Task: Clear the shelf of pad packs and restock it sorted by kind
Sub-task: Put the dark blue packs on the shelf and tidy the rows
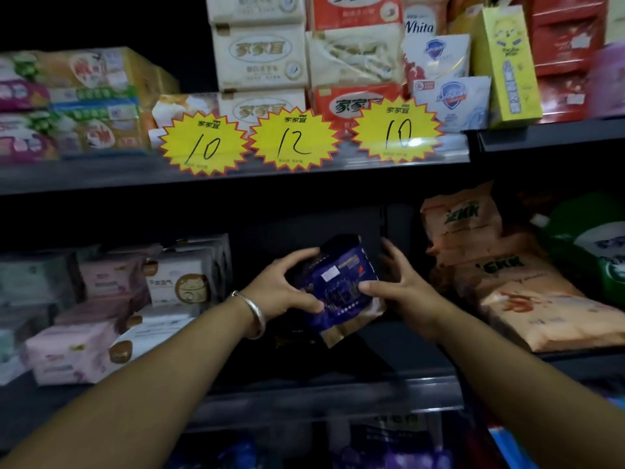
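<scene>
Both hands, left hand [287, 286] and right hand [402, 286], clamp curled fingers [372, 285] on the tilted dark blue pad pack [341, 282]; its slick wrapper could slip onto the shelf [338, 384].

Three yellow starburst price tags on the upper shelf edge read 10 [203, 143], 12 [295, 141] and 10 [397, 133]. A white soap box [451, 98] reads Safeguard; a white pack [421, 23] reads Whita.

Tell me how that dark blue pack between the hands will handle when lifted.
The dark blue pack probably gives softly: its lower edge looks crumpled. Its glossy wrapper may be slippery, so the left hand and right hand gripping opposite sides seems wise. It looks light for its size.
</scene>
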